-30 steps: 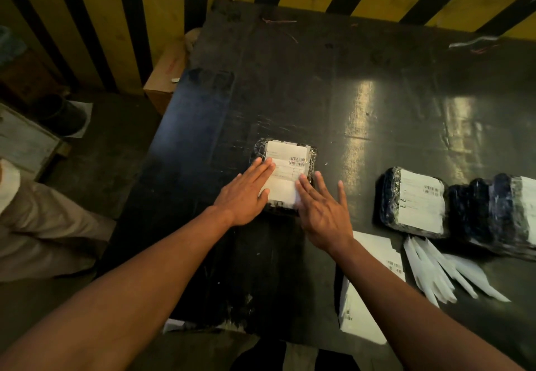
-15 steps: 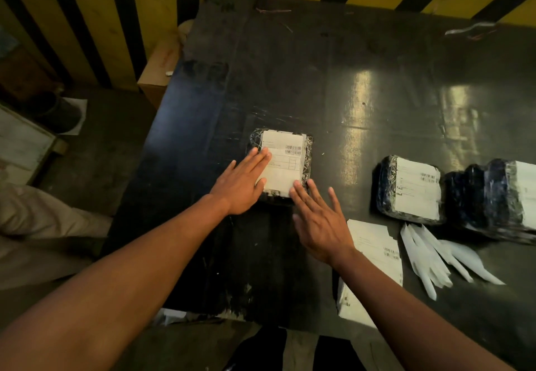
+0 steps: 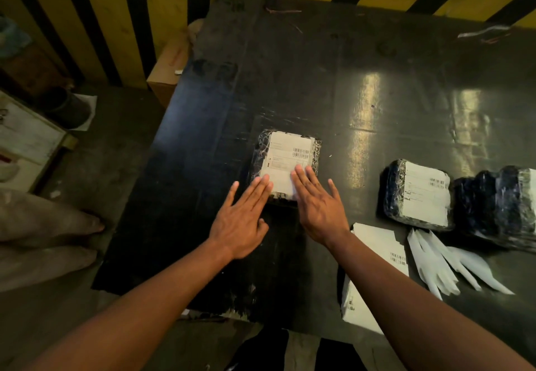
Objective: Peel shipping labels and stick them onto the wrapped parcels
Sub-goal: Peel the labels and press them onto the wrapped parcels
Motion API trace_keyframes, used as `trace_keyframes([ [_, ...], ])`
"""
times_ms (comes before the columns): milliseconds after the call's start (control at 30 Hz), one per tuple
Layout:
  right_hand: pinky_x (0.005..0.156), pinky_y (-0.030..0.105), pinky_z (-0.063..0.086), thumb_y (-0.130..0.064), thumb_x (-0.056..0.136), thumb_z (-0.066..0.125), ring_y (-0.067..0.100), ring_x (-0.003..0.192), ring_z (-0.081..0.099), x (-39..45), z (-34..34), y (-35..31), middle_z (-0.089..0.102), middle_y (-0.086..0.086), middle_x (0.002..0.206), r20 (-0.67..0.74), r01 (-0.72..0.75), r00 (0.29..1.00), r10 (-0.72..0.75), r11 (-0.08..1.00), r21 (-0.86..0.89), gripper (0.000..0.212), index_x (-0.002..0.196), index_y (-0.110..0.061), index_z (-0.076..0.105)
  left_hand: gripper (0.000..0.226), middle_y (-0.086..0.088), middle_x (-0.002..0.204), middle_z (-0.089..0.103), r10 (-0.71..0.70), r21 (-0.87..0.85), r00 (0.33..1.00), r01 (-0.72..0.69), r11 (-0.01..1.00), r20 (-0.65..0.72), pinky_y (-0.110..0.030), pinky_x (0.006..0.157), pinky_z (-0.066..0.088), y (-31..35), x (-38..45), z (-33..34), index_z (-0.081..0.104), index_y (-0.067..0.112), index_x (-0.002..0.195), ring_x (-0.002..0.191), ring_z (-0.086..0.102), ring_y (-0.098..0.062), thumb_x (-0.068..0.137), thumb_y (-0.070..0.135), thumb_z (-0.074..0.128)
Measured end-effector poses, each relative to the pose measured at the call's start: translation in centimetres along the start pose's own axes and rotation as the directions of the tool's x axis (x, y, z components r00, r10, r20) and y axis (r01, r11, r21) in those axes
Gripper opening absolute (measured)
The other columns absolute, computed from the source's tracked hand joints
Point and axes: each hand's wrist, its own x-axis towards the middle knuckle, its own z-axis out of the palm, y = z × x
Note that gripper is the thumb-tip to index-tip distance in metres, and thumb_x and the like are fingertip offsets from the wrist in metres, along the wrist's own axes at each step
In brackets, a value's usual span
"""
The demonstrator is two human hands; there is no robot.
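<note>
Parcel (image 3: 285, 165) — black-wrapped, white barcoded label (image 3: 285, 160) on top.

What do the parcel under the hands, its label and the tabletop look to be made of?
Parcel under the hands: dark plastic film, glossy, going by the crinkled glints along its edges. Its label: matte white paper with printed barcodes, lying flat. Tabletop: a dark, smooth sheet, perhaps painted metal or laminate; it mirrors the lamps in bright streaks and shows scuffs. Both hands, left hand and right hand, lie flat.
</note>
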Motion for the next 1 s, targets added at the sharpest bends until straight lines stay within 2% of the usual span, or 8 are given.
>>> trace_keyframes([
  [200, 0.129, 0.051, 0.003, -0.033, 0.112, 0.016, 0.01, 0.158, -0.013, 0.2, 0.0, -0.2, -0.007, -0.012, 0.171, 0.006, -0.016, 1.0, 0.015, 0.999, 0.047, 0.055, 0.165, -0.028, 0.001, 0.086, -0.002, 0.169, -0.022, -0.066, 0.006, 0.997, 0.066, 0.998, 0.041, -0.048, 0.126, -0.016, 0.1, 0.5, -1.9, -0.013, 0.017, 0.162, 0.156, -0.024, -0.02, 0.101, 0.049, 0.038],
  [400, 0.128, 0.052, 0.006, -0.03, 0.109, 0.018, 0.012, 0.159, -0.008, 0.1, 0.3, -0.3, -0.001, -0.01, 0.172, -0.013, -0.017, 1.0, 0.018, 0.998, 0.052, 0.057, 0.165, -0.026, 0.007, 0.086, -0.002, 0.169, -0.026, 0.072, -0.015, 0.993, -0.071, 0.997, 0.094, -0.048, 0.128, -0.012, 2.7, 4.2, -2.6, -0.018, 0.018, 0.161, 0.155, -0.027, -0.017, 0.102, 0.044, 0.038],
  [533, 0.128, 0.053, 0.005, -0.032, 0.112, 0.02, 0.01, 0.158, -0.008, 0.3, -0.1, -0.2, -0.003, -0.013, 0.171, 0.0, -0.018, 1.0, 0.018, 0.999, 0.028, 0.055, 0.165, -0.028, 0.006, 0.085, 0.001, 0.168, -0.027, 0.031, 0.02, 0.995, -0.033, 0.999, 0.096, -0.049, 0.128, -0.012, 1.5, 4.2, -2.9, -0.018, 0.019, 0.162, 0.155, -0.024, -0.013, 0.102, 0.043, 0.039],
  [700, 0.129, 0.053, 0.006, -0.033, 0.112, 0.019, 0.011, 0.158, -0.01, 0.3, -0.1, -0.3, -0.005, -0.012, 0.171, 0.011, -0.025, 1.0, 0.024, 0.998, 0.052, 0.055, 0.165, -0.029, 0.003, 0.08, 0.002, 0.168, -0.024, -0.062, 0.02, 0.993, 0.06, 0.998, 0.099, -0.048, 0.127, -0.014, -0.5, 3.5, -3.5, -0.015, 0.019, 0.162, 0.157, -0.019, -0.017, 0.104, 0.044, 0.034],
  [800, 0.129, 0.053, 0.008, -0.034, 0.107, 0.01, 0.013, 0.159, -0.009, 0.1, 0.0, -0.2, -0.004, -0.011, 0.171, 0.001, -0.025, 1.0, 0.025, 0.998, 0.052, 0.058, 0.165, -0.027, 0.005, 0.072, 0.001, 0.169, -0.021, -0.021, -0.004, 0.998, 0.021, 1.0, 0.059, -0.046, 0.126, -0.017, 0.5, 4.3, -3.6, -0.011, 0.019, 0.163, 0.156, -0.022, -0.017, 0.106, 0.042, 0.028],
  [900, 0.127, 0.052, 0.009, -0.036, 0.095, -0.001, 0.013, 0.159, -0.009, 0.1, -0.1, -0.4, -0.003, -0.01, 0.172, -0.005, -0.019, 1.0, 0.019, 0.999, 0.05, 0.071, 0.165, -0.026, 0.004, 0.068, 0.003, 0.169, -0.023, 0.051, -0.019, 0.997, -0.05, 0.999, 0.057, -0.046, 0.126, -0.016, 1.8, 6.0, -3.5, -0.012, 0.022, 0.163, 0.155, -0.025, -0.016, 0.108, 0.038, 0.025],
  [1000, 0.128, 0.051, 0.007, -0.037, 0.091, -0.003, 0.012, 0.158, -0.012, 0.2, -0.1, -0.3, -0.005, -0.011, 0.172, 0.004, -0.019, 1.0, 0.019, 0.999, 0.051, 0.075, 0.165, -0.027, 0.003, 0.068, 0.003, 0.17, -0.022, 0.041, -0.022, 0.997, -0.04, 0.999, 0.07, -0.049, 0.128, -0.012, 2.0, 8.2, -3.8, -0.013, 0.021, 0.163, 0.156, -0.023, -0.016, 0.107, 0.038, 0.023],
])
